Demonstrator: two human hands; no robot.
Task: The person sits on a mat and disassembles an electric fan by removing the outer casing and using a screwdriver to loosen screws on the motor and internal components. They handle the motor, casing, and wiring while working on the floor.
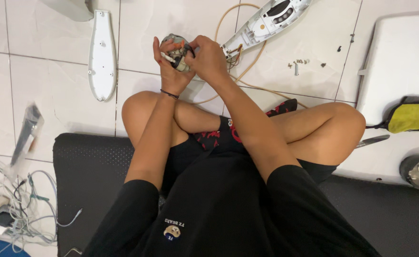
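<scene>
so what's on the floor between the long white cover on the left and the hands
Only bare white floor tile with a grout line, in the head view. The white cover lies apart from the left hand, which holds the small motor part.

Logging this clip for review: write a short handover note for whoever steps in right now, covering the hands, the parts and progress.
Left hand: cradles the small round motor unit from the left.
Right hand: fingers pinch at its right side.
Parts: open white housing half with tan cord lies on the tiled floor ahead; white cover panel to the left; loose screws to the right.
Done: casing opened, screws out, unit lifted free.
Left: unit not set down; housing lies open.
</scene>
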